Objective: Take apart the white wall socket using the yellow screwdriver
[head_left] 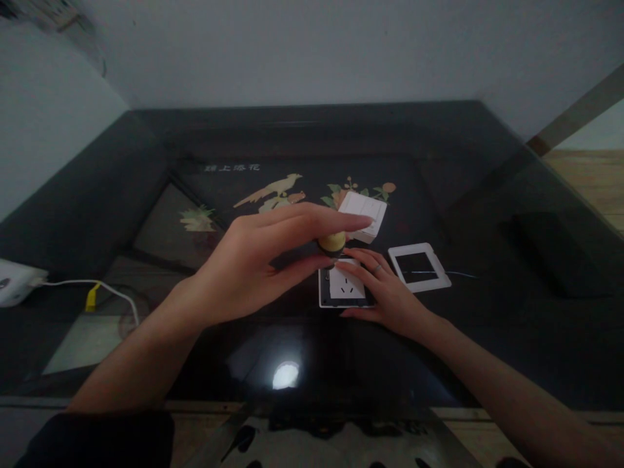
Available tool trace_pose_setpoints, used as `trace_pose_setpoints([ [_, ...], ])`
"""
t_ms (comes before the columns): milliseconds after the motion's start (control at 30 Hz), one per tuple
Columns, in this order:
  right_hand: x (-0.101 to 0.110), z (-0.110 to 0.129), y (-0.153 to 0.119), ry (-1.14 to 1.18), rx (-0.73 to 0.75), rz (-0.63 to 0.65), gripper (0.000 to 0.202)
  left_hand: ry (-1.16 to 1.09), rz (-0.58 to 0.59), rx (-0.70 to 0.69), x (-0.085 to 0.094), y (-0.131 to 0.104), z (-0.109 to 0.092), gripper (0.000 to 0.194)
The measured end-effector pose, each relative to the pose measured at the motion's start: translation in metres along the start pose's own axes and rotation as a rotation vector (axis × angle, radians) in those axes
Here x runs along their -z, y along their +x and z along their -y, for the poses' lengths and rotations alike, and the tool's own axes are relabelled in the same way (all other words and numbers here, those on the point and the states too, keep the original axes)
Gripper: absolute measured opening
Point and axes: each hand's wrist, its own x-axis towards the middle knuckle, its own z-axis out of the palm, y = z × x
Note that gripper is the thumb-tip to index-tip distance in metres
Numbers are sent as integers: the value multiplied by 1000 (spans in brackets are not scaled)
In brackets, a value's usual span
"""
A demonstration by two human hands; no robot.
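Note:
My left hand (277, 247) grips the yellow-and-black handle of a screwdriver (332, 243) between thumb and fingers, above the upper left edge of a wall socket (347, 286). The screwdriver points down; its tip is hidden by my fingers. The socket lies face up, its white slotted centre showing inside a dark mounting edge. My right hand (387, 289) holds the socket against the table from its right side, fingers over the top edge and thumb along the bottom. Just behind both hands sits a white switch block (364, 211), partly covered by my left index finger.
A white cover frame (441, 276) lies right of the socket. Farther right is a flat dark object (560, 253). On the left stands a white power adapter (19, 283) with a white cable (117, 292) and yellow tag. The black glossy table (292, 133) meets a wall behind.

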Motion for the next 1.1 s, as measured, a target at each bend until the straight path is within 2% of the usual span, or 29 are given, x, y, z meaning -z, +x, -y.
trace_pose_setpoints([
  [167, 1, 1, 1, -10, -4, 4, 76, 79, -116, -76, -9, 2, 3, 26],
  [267, 1, 1, 2, -10, -13, 9, 79, 72, -90, -47, -7, 2, 2, 29],
  [433, 1, 1, 2, -1, -5, 8, 78, -25, 42, 32, 1, 0, 1, 50],
  [633, 2, 2, 2, -25, 4, 18, 77, 0, -73, -11, -7, -1, 5, 36],
  [700, 2, 2, 2, -26, 4, 17, 77, 8, -75, -28, -7, 0, 5, 31],
  [933, 2, 0, 1, -16, 12, 6, 76, -23, 20, 21, -1, -1, -1, 51],
  [1000, 2, 1, 1, -19, 15, 7, 75, -55, -2, 58, -3, -1, 1, 50],
  [1100, 2, 1, 1, -23, 17, 8, 74, -61, -90, 24, -9, -1, 5, 37],
])
